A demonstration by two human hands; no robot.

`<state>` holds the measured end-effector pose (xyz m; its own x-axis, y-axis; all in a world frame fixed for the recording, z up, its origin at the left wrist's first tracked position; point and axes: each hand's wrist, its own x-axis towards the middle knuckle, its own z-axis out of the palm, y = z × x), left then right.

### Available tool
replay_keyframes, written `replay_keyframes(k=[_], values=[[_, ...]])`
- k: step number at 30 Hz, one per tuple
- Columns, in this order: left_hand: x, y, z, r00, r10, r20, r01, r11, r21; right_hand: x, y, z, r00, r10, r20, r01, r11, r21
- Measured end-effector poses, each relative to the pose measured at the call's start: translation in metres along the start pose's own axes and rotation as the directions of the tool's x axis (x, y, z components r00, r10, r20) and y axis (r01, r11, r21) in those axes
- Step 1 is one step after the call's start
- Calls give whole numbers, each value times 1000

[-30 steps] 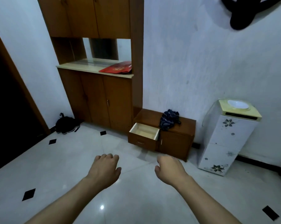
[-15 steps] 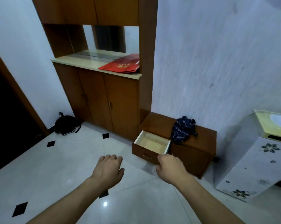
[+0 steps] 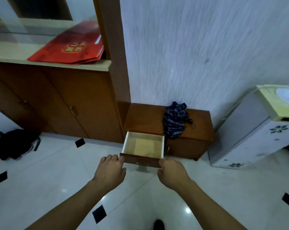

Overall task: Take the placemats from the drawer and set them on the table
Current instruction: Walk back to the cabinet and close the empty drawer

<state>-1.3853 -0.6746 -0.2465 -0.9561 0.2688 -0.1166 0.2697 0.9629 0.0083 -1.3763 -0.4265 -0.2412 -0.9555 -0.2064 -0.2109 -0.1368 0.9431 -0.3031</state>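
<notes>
The drawer [image 3: 143, 146] is pale cream inside behind a reddish-brown front, the same brown as the low cabinet [image 3: 198, 123] and the tall cupboard [image 3: 84, 100] doors. The worktop [image 3: 90, 66] above those doors is cream, and the flat bag [image 3: 70, 47] on it is bright red with a gold emblem (too blurred to read). The crumpled cloth [image 3: 175, 120] is navy with thin white stripes. The wall [image 3: 198, 55] is white. The floor [image 3: 40, 171] is glossy white tile set with small black diamonds, and the backpack [image 3: 14, 143] on it is black. The appliance [image 3: 256, 138] is white with dark flower motifs and a pale yellow-green top.
</notes>
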Motion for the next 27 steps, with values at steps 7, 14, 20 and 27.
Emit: replay_keyframes(k=[7, 14, 20, 27], values=[[105, -23, 65, 995, 21, 93, -23, 1000, 18, 115, 45, 50, 995, 53, 88, -59, 996, 65], [192, -34, 178, 971, -45, 233, 61, 996, -63, 213, 100, 147, 964, 130, 231, -173, 969, 175], [235, -48, 281, 946, -12, 323, 54, 991, -120, 251, 128, 252, 922, 117, 369, -184, 972, 150], [248, -68, 391, 897, 69, 437, -3, 989, -150, 273, 133, 351, 889, 116, 442, -161, 985, 64]])
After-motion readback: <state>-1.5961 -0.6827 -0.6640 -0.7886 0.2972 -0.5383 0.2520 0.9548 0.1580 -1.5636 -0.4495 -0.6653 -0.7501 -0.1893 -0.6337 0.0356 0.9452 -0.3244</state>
